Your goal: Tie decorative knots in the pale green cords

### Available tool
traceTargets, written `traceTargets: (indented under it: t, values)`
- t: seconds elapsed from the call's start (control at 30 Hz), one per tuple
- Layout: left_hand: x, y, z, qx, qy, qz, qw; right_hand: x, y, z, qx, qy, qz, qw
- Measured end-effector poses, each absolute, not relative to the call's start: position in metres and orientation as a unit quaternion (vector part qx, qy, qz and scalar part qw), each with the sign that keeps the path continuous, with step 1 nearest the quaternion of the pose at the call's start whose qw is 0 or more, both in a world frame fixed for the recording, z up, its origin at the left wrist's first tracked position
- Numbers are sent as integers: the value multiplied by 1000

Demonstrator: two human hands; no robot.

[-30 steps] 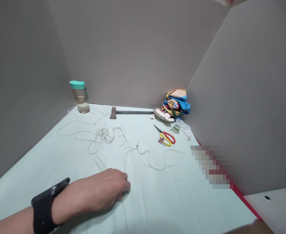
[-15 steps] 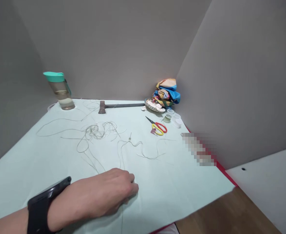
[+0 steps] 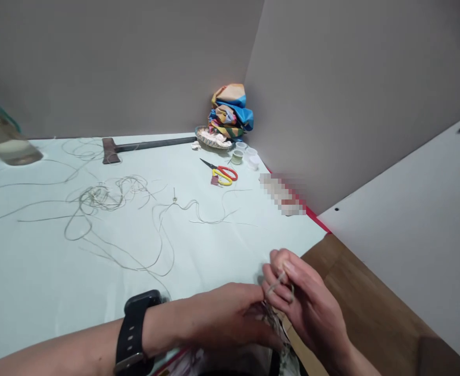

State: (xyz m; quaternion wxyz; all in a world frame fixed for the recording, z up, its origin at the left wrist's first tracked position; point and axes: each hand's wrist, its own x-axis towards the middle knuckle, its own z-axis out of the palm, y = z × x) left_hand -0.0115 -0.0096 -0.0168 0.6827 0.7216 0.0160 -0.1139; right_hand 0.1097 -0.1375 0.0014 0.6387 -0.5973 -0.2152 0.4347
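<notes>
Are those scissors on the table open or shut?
Shut: the blades of the scissors lie together in one narrow point, and the red and yellow handles sit close against each other.

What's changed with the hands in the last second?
The left hand has moved from the cloth toward its near edge, beside a crumpled wrapper. The right hand has come into view, its fingers holding a pale cord. The scissors and cord tangle lie as they were.
</notes>
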Motion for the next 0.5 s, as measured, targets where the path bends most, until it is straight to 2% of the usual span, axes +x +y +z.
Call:
traceTargets:
  t: [0.13, 0.27, 0.4, 0.5]
  values:
    - [-9, -13, -20, 642, -15, -111, 759, 119, -117, 16, -567, -270, 438, 643]
    - [-15, 0, -21, 569, 67, -45, 819, 151, -123, 2, -597, -320, 388, 625]
    - [-19, 22, -13, 496, 126, 30, 859, 175, -164, -24, -678, -358, 362, 531]
    - [-23, 43, 3, 462, 141, 84, 872, 174, -205, -41, -714, -381, 404, 426]
